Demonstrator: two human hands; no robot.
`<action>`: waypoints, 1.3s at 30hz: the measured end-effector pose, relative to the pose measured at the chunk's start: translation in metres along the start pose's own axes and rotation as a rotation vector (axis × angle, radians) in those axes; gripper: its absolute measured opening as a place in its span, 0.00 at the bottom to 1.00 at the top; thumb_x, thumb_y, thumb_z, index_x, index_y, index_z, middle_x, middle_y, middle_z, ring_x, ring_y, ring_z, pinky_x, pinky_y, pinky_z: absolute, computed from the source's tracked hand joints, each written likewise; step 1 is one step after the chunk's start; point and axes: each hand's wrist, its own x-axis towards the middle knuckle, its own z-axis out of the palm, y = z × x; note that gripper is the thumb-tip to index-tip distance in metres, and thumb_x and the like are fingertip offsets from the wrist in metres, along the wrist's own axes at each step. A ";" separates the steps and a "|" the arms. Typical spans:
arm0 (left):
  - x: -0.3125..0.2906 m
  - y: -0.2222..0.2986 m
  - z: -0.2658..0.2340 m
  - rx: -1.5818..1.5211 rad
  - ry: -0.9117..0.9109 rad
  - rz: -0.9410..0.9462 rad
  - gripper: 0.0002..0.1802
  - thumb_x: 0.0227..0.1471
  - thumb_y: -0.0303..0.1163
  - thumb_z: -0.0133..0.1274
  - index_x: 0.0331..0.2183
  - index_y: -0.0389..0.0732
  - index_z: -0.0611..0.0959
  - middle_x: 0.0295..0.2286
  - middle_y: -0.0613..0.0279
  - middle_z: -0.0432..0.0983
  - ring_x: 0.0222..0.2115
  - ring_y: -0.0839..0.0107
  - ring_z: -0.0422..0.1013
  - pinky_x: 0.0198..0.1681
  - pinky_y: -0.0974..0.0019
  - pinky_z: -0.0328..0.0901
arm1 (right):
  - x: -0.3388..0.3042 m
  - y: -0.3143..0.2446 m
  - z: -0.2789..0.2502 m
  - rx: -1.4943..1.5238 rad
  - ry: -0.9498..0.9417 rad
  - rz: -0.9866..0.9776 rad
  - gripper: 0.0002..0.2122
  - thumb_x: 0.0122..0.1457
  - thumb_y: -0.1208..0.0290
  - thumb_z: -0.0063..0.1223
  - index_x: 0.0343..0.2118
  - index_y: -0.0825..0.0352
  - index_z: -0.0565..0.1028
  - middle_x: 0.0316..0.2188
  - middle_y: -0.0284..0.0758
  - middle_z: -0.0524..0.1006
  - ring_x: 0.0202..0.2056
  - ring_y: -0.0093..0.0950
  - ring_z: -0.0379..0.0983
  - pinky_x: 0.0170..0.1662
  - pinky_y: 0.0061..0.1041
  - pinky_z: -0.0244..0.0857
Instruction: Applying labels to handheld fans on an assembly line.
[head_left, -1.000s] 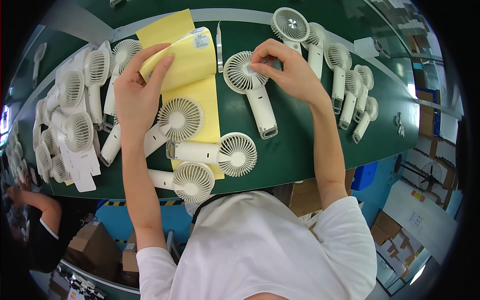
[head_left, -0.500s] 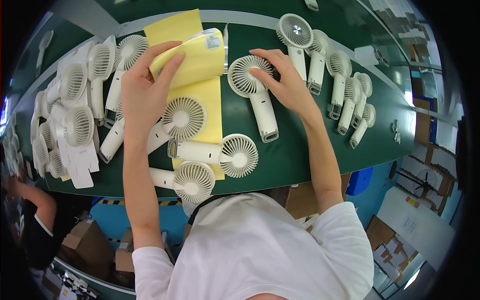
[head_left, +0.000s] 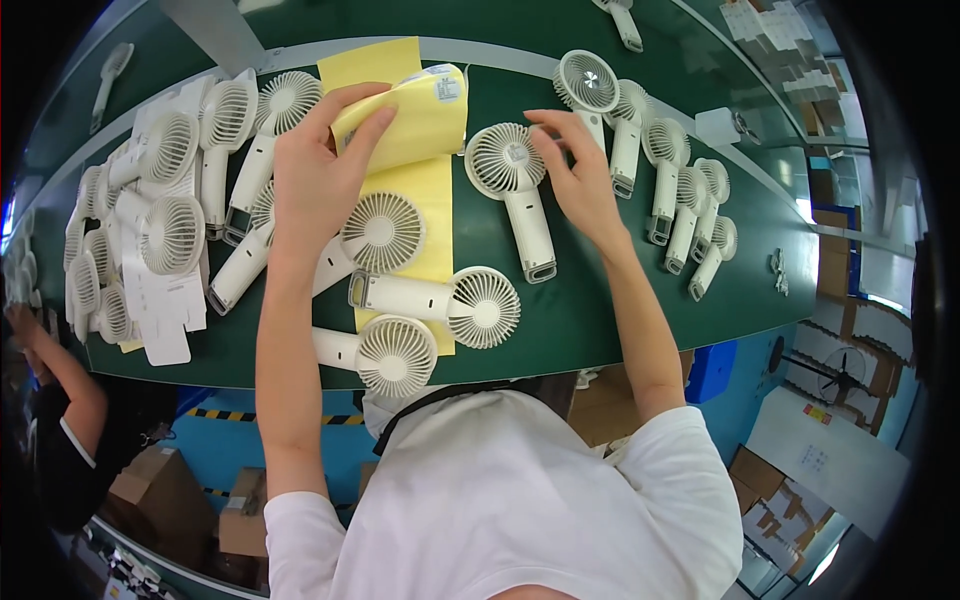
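A curled yellow sheet of labels [head_left: 420, 120] is pinched between the thumb and fingers of my left hand [head_left: 325, 170]. A small printed label shows at its upper right edge. Right of the sheet, a white handheld fan [head_left: 528, 235] lies on the green table with its handle toward me. A pale sticker [head_left: 518, 153] shows at the centre of its grille. My right hand [head_left: 582, 180] is at the grille's right edge, thumb and forefinger apart, with nothing visible between them. Whether the thumb touches the grille, I cannot tell.
Several white fans lie at my right, one fan [head_left: 586, 82] showing a silver hub. More fans and white cardboard pieces [head_left: 165, 310] crowd the left side. Fans [head_left: 398, 355] rest near the front edge, partly over yellow paper [head_left: 437, 180]. A co-worker's arm [head_left: 75, 385] is at far left.
My right hand has drawn back to the right from the fan's grille, and the sticker at its centre now shows. My left hand still holds the curled sheet. The whole view has shifted slightly.
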 end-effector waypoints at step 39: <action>0.001 -0.006 0.002 0.006 0.000 0.032 0.15 0.58 0.33 0.60 0.46 0.39 0.85 0.30 0.72 0.78 0.24 0.91 0.64 0.24 0.83 0.56 | 0.016 -0.006 -0.019 0.097 -0.326 0.197 0.07 0.61 0.70 0.60 0.36 0.67 0.75 0.31 0.26 0.75 0.34 0.16 0.70 0.41 0.18 0.64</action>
